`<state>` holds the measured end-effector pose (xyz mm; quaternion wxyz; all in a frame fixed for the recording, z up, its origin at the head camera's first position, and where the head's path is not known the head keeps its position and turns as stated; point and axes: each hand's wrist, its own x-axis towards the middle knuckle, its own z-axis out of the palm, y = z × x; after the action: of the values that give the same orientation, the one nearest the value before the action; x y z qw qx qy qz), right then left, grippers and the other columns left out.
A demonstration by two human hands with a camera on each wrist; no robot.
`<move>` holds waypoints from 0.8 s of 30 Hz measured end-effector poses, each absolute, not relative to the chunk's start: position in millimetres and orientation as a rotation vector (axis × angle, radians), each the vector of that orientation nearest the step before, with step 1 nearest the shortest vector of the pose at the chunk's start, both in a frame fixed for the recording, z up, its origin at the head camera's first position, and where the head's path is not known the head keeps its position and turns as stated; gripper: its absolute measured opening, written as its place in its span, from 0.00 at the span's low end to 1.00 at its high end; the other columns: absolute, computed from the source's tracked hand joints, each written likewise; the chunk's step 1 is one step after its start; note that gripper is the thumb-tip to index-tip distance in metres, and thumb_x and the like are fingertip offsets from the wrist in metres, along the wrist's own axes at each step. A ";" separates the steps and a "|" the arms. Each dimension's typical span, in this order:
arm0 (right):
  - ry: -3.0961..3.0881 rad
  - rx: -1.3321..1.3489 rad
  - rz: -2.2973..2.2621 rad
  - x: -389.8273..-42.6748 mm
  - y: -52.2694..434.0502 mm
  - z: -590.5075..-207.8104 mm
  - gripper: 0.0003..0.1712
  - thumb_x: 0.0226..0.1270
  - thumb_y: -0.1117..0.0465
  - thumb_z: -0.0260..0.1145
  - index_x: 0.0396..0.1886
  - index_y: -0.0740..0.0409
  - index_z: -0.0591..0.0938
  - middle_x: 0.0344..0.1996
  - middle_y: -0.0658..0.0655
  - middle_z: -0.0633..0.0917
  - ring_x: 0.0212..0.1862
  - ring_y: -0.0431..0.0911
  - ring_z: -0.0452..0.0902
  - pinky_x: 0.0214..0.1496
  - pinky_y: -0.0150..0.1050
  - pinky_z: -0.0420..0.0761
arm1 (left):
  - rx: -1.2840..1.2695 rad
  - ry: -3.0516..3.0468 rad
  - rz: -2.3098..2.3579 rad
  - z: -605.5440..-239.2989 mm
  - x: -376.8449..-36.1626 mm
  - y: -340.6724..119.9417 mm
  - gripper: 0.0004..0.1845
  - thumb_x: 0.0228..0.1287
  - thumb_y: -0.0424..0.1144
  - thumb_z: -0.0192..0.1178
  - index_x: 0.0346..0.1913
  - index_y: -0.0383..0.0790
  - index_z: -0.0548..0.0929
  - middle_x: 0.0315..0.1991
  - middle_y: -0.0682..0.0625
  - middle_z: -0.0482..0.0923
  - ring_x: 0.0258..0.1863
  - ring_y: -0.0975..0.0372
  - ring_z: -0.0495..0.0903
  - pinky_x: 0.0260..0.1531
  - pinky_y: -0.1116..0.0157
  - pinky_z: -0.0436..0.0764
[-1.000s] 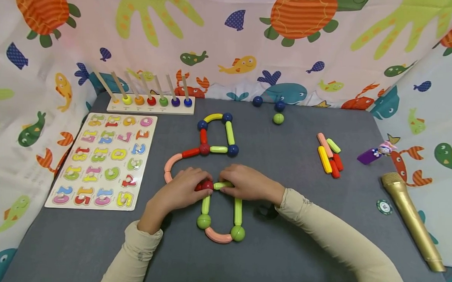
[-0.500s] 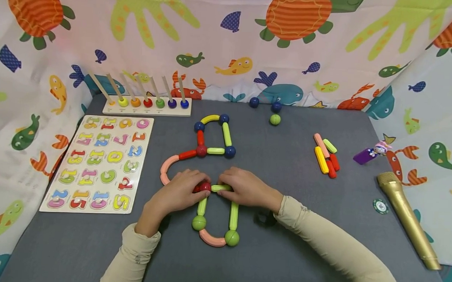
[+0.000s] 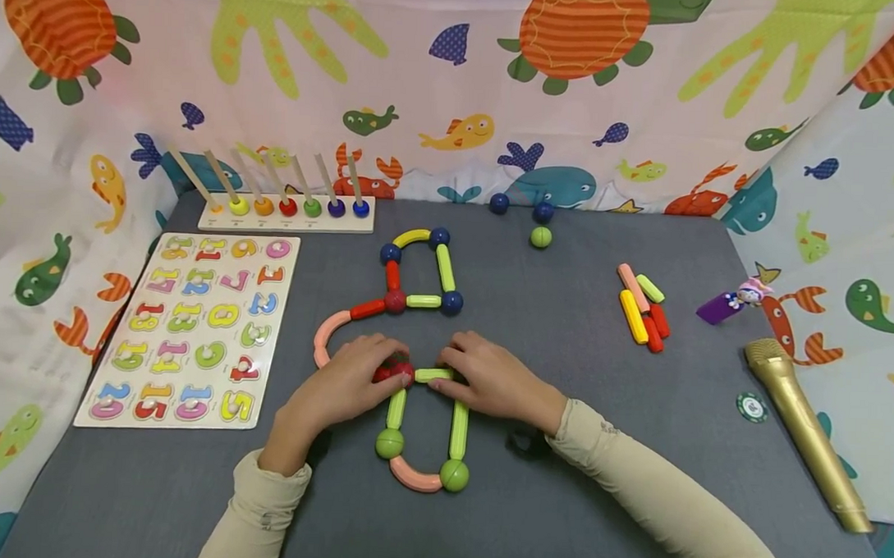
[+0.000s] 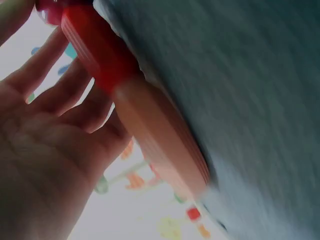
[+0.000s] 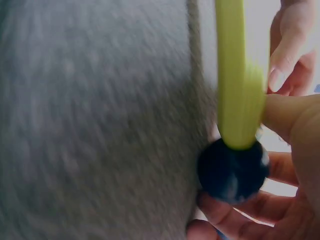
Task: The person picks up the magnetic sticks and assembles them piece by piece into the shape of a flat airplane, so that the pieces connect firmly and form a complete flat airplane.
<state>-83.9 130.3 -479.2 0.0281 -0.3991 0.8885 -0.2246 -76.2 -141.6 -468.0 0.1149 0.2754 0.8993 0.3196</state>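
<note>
A chain of magnetic rods and balls [image 3: 417,298] lies flat on the grey mat [image 3: 563,332]. My left hand [image 3: 385,363] holds the red ball [image 3: 395,367] at the middle joint. The left wrist view shows a red rod [image 4: 97,50] and a pink curved rod [image 4: 160,145] running past that palm [image 4: 45,140]. My right hand [image 3: 462,366] covers the far end of a short green rod [image 3: 434,375]. In the right wrist view its fingers [image 5: 235,210] curl round a dark blue ball [image 5: 232,170] and the thumb presses the green rod [image 5: 235,75]. Below hangs a loop of green rods, green balls [image 3: 389,443] and a pink curve.
A number puzzle board [image 3: 194,323] lies left, with a peg stacker [image 3: 287,212] behind it. Loose balls [image 3: 540,236] sit at the back. Spare rods [image 3: 641,310], a purple figure [image 3: 730,304], a green chip [image 3: 752,407] and a gold microphone [image 3: 804,423] lie right. Printed cloth walls enclose the mat.
Both hands stay at the middle joint. The right hand's fingers have spread slightly over the green rod's end. The view has drifted a little.
</note>
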 end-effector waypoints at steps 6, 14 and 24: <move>2.695 -1.091 -0.725 -85.8 140.6 -472.1 0.21 0.78 0.46 0.71 0.56 0.57 0.87 0.44 0.54 0.81 0.39 0.43 0.74 0.41 0.40 0.79 | 0.616 2.851 0.911 -462.6 -68.8 -173.9 0.23 0.71 0.42 0.72 0.65 0.41 0.85 0.69 0.38 0.75 0.72 0.38 0.64 0.69 0.32 0.60; 2.672 -0.958 -0.727 -87.4 139.8 -469.9 0.44 0.74 0.46 0.74 0.82 0.54 0.67 0.82 0.66 0.55 0.42 0.49 0.84 0.43 0.44 0.85 | 0.594 2.725 0.813 -470.1 -68.7 -195.0 0.36 0.72 0.47 0.71 0.76 0.33 0.75 0.85 0.37 0.50 0.80 0.30 0.50 0.73 0.29 0.54; 2.641 -0.932 -0.621 -114.3 132.7 -473.4 0.49 0.75 0.37 0.70 0.85 0.55 0.64 0.87 0.57 0.45 0.47 0.50 0.87 0.46 0.48 0.86 | 0.515 2.678 0.795 -477.3 -91.1 -193.9 0.45 0.79 0.55 0.62 0.82 0.25 0.59 0.86 0.34 0.40 0.83 0.35 0.41 0.76 0.35 0.50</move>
<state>-114.3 132.7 -473.4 0.1360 -0.3217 0.9121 -0.2145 -91.1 -193.9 -477.3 0.1502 0.1794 0.9321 0.2766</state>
